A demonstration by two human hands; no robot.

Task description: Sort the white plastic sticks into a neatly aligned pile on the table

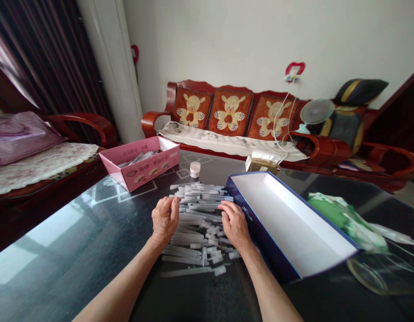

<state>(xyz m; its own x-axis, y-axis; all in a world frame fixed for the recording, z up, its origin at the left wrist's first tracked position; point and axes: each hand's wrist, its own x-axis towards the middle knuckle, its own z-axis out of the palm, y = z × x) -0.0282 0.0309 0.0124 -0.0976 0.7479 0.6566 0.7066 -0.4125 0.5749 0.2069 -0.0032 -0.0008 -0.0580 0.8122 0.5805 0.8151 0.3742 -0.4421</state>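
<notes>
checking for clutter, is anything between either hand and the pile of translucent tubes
Nothing visible: the left hand and right hand are at opposite sides of the tubes. The blue box stands right of them, not between.

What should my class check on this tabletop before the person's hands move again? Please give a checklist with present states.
1. Hands on either side of the pile: ok. The left hand is at its left, the right hand at its right.
2. Slim tubes all lined up: not ok. Short pieces lie jumbled at the near right.
3. Blue box open side up: ok, beside the right hand.
4. Pink box open side up: ok, with pale, slim pieces inside.
5. Firm grip on any tubes: cannot tell. The fingers hide it.
</notes>
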